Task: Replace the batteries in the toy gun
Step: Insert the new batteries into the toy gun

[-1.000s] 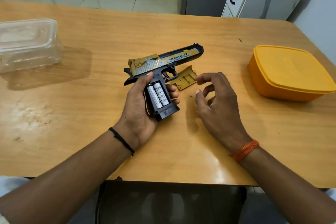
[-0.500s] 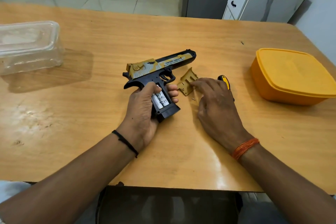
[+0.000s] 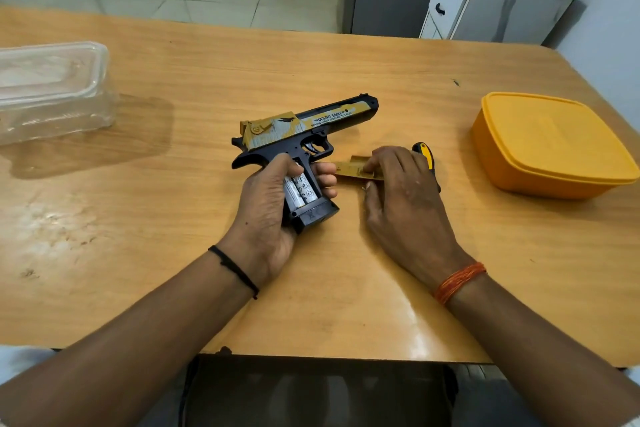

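Toy gun (image 3: 304,128), black and gold, lies on its side near the middle of the tabletop (image 3: 138,218), barrel pointing right and away from the person. Its grip is uncovered, and 2 white batteries (image 3: 300,190) sit side by side in the open compartment. The left hand (image 3: 266,204) grips the handle, thumb across the upper grip and fingers curled round its far side; compared with 1 second ago, the gun lies flatter and the hand keeps the same hold.

The gold battery cover (image 3: 351,170) lies flat on the tabletop just right of the grip. In the earlier frames it stood tilted on edge beside the trigger guard; it now rests lower and closer to the left hand's fingertips. The right hand (image 3: 405,198), which hovered apart with fingers spread 1 second ago, has come down onto the cover: its fingers are bent and press or pinch the cover's right end, though which of the 2 cannot be told.

A black-and-yellow screwdriver handle (image 3: 424,152) shows just behind the right hand's knuckles. A lidded yellow box (image 3: 550,146) stands to the right, well apart; a clear plastic container (image 3: 48,87) stands at the far left edge.
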